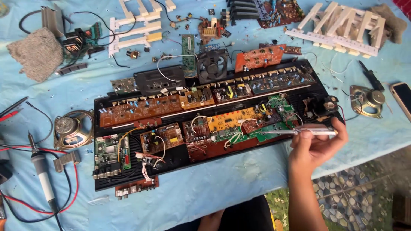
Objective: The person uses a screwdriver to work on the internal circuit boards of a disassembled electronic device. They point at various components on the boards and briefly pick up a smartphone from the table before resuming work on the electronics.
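The tweezers (314,131) in the right hand (314,147) are shiny bare metal. The tray (128,182) is matt black plastic under glossy brown and green circuit boards (141,110). A wrinkled blue cloth (214,188) covers the tabletop; the grey rag (36,53) at upper left looks rough and knitted; the speaker (72,128) at left is dull metal.

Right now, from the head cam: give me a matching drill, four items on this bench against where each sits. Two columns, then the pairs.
Things:
1. soldering iron
2. phone
3. cooling fan
4. metal tool

Places:
A. far right edge of the table
B. in the right hand, tip over the green board
C. lower left, amid red and black wires
D. top centre, just above the black chassis

Pairs: 1-C, 2-A, 3-D, 4-B
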